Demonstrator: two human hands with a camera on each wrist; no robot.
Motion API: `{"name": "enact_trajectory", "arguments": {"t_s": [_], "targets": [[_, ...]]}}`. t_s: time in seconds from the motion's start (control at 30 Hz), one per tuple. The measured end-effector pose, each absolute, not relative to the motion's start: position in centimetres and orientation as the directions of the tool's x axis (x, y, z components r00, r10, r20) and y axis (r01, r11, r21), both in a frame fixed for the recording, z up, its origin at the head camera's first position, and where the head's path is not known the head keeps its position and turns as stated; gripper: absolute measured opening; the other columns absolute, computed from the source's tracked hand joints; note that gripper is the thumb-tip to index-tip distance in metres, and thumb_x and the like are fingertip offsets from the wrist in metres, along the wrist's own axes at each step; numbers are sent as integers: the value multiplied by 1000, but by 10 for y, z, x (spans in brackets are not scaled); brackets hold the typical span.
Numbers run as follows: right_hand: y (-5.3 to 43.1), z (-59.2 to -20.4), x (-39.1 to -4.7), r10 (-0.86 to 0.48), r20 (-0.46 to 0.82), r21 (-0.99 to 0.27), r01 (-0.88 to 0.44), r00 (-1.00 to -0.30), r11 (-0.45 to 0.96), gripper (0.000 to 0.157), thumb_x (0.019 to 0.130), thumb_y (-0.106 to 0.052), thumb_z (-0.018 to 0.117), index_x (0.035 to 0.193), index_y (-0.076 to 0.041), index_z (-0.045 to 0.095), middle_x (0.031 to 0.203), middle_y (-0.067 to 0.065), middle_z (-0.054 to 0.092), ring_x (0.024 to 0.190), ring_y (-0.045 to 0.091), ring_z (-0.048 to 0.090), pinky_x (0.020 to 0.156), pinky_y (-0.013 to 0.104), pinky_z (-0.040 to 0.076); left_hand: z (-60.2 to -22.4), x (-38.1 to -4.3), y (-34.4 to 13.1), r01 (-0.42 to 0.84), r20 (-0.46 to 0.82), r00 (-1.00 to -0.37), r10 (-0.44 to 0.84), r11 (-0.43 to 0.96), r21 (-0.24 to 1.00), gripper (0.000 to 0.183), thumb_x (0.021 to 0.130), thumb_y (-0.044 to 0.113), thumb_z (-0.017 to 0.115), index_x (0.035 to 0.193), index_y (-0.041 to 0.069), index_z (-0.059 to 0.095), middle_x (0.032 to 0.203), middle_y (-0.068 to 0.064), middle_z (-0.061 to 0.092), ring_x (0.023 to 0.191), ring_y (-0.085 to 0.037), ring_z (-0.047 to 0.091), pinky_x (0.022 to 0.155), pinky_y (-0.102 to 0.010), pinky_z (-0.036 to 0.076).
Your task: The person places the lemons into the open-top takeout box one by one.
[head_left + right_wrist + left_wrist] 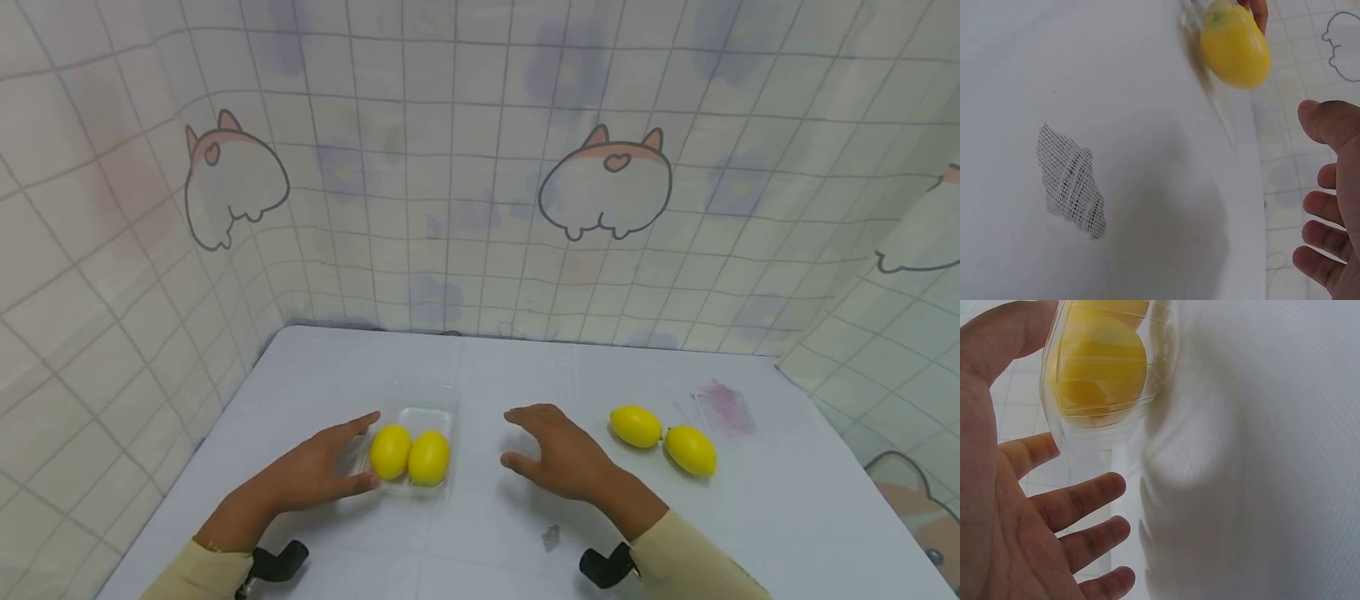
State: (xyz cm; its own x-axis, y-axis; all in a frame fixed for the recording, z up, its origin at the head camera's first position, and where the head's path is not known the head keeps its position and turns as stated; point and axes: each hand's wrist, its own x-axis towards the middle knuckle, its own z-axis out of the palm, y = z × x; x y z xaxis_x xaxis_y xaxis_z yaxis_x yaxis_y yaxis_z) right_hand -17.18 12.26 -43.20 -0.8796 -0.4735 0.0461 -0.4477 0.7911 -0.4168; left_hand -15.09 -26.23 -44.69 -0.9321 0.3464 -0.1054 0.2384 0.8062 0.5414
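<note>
A clear plastic box [427, 417] on the white table holds two yellow lemons [390, 452] side by side in its near half. My left hand [322, 468] is at the box's left side, thumb and fingers spread; its thumb and index finger come up to the plastic, and I cannot tell how firmly they touch. To the right of the box, my right hand [562, 454] hovers over the table with parted fingers and nothing in it. Two more lemons [636, 427] [691, 451] lie close together on the table, beyond that hand to the right.
The white table [510, 533] has a pinkish stain [726, 407] near its right side and a small grey patch [551, 537] near the front. Tile-patterned curtains [487, 167] with cartoon animals hang behind and along both sides.
</note>
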Motion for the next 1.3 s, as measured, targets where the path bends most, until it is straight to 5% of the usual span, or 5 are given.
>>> {"name": "enact_trajectory", "arguments": {"t_s": [1.3], "targets": [[217, -426, -165, -355, 128, -400, -375, -926, 836, 62, 93, -42, 77, 143, -11, 59, 144, 10, 57, 136, 35, 48, 110, 57, 41, -444, -149, -261, 213, -127, -936, 329, 814, 540, 96, 84, 63, 76, 162, 25, 33, 157, -13, 44, 145, -39, 38, 113, -65, 32]]}}
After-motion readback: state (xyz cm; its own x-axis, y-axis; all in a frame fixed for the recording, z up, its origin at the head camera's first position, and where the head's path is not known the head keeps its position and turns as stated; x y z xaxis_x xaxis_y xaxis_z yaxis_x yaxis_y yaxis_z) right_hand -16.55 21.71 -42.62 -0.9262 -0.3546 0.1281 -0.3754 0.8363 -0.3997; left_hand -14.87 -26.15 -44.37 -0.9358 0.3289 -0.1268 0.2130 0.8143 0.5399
